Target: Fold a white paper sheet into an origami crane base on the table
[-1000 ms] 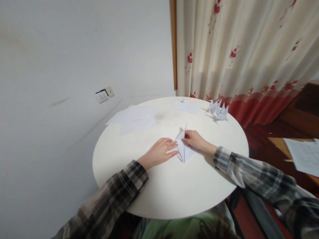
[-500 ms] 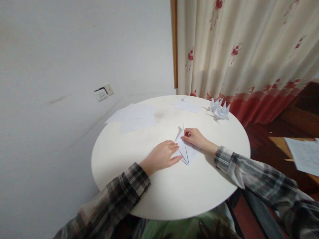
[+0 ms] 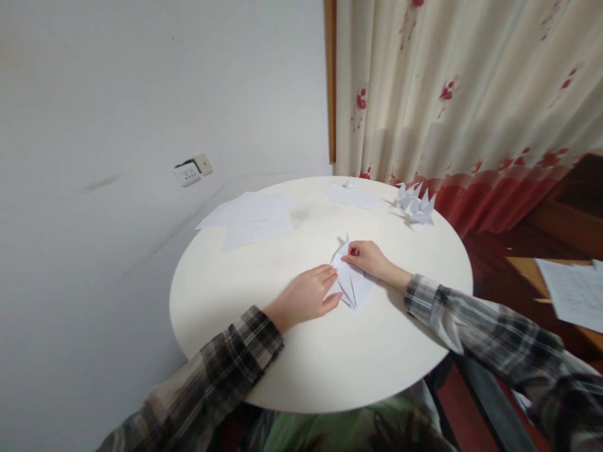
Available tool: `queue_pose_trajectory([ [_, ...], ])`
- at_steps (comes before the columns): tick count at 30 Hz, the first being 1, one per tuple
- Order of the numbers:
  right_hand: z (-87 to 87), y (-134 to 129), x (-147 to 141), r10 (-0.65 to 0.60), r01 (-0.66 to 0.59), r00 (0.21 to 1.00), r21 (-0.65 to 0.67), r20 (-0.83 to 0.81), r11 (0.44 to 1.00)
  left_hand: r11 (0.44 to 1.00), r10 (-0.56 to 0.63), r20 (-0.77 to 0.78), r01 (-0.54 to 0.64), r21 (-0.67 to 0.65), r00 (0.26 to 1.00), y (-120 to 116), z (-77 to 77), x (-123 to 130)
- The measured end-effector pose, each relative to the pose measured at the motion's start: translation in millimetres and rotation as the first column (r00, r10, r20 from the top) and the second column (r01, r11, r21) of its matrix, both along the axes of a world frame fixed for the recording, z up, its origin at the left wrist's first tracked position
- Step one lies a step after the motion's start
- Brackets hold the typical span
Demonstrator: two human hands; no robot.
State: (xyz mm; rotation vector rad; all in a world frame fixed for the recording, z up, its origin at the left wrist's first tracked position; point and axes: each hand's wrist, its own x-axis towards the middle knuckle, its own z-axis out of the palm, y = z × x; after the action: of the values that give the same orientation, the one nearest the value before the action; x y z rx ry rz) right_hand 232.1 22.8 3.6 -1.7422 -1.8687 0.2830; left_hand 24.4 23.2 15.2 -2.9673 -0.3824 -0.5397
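Note:
A folded white paper [image 3: 347, 276] lies on the round white table [image 3: 282, 370], its pointed tip toward the far side and thin slits toward me. On its left edge rest the fingertips of my left hand [image 3: 311, 295], flat, with the thumb apart from the fingers. My right hand [image 3: 370, 258] bends over the upper right part of the paper, thumb and index finger pinched on it. The fingers partly cover the folds.
Loose white sheets [image 3: 257, 220] lie at the far left. A smaller sheet [image 3: 352, 197] with a small folded piece [image 3: 349, 184] is at the back. Several folded paper cranes [image 3: 414, 204] stand at the back right. Written papers [image 3: 570, 292] lie on a lower surface at right.
My left thumb has shifted slightly back from the lower slits. My right hand keeps its pinch at about the same spot. The view has moved slightly.

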Motion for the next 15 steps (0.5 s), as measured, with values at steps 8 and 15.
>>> queue_pose_trajectory([
  [8, -3.0, 0.8, 0.3, -0.002, 0.002, 1.0, -0.003, -0.022, 1.0, 0.994, 0.017, -0.073, -0.025, -0.103, 0.997, 2.4, -2.9, 3.3],
  [15, -1.8, 1.7, -0.5, -0.004, 0.004, 0.999, -0.027, -0.035, 1.0, 0.999, 0.021, -0.094, -0.024, -0.035, 0.995, 0.3, -3.4, 6.0],
])
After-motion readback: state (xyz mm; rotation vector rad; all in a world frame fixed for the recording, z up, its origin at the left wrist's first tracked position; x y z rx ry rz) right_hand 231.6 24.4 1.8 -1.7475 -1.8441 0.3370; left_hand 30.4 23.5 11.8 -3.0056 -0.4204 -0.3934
